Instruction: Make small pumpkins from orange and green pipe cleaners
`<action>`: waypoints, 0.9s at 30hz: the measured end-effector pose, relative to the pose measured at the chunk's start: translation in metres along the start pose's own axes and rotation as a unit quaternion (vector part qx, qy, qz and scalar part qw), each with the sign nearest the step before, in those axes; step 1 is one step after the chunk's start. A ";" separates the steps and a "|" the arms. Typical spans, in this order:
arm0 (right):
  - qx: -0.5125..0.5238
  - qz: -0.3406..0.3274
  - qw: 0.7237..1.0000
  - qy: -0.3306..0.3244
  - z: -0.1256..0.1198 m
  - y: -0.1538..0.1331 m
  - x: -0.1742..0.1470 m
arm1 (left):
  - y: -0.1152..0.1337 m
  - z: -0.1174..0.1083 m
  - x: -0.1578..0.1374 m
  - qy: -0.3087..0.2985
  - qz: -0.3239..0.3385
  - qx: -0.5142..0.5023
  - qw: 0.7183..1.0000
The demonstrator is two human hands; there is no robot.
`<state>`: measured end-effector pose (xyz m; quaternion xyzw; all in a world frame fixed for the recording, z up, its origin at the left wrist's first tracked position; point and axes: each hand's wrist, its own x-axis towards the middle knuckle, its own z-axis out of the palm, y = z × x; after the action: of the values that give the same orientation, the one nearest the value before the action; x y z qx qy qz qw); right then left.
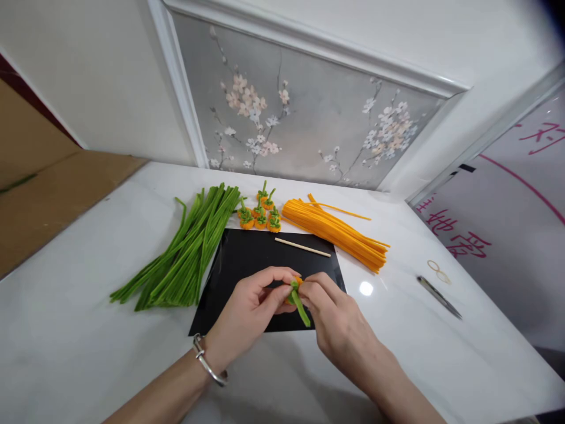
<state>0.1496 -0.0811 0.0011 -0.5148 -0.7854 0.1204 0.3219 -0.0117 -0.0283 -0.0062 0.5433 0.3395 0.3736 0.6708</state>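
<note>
Over the black mat (238, 265), my left hand (260, 297) pinches a small orange-and-green pipe-cleaner pumpkin (293, 288) between thumb and fingers. A green stem end sticks out of it toward me. My right hand (326, 303) grips the same piece from the other side, its fingertips closed and partly hidden. Behind the mat stand several finished-looking little pumpkins (260, 221), orange with green tops. A thin wooden stick (302, 247) lies across the far part of the mat.
Green pipe cleaners (189, 253) lie in a bundle at left, orange pipe cleaners (335, 232) at right. Farther right are scissors (439, 297) with two pale rings (438, 271) beside them. A flower-patterned wall panel (304, 106) rises behind the white table (88, 330); a whiteboard (507, 235) stands right.
</note>
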 end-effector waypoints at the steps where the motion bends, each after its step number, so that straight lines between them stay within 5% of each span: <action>1: -0.007 0.000 1.000 -0.012 -0.001 0.000 0.000 | 0.000 0.000 0.000 -0.004 -0.003 0.007 1.000; 6: 0.000 -0.015 0.998 -0.053 -0.012 0.001 0.001 | 0.002 0.001 0.000 -0.005 0.014 0.064 0.998; 13: 0.070 0.063 0.994 0.054 -0.012 0.003 0.004 | -0.001 0.002 -0.005 0.031 0.147 0.286 0.946; 17: 0.060 0.039 0.995 0.063 -0.005 0.002 0.004 | -0.004 0.001 -0.007 0.039 0.183 0.342 0.921; 27: 0.067 0.010 0.994 0.086 0.000 0.002 0.005 | -0.003 0.004 -0.009 0.027 0.144 0.288 0.946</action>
<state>0.1497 -0.0755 0.0020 -0.5084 -0.7398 0.1314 0.4206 -0.0120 -0.0384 -0.0077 0.7461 0.3690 0.3670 0.4153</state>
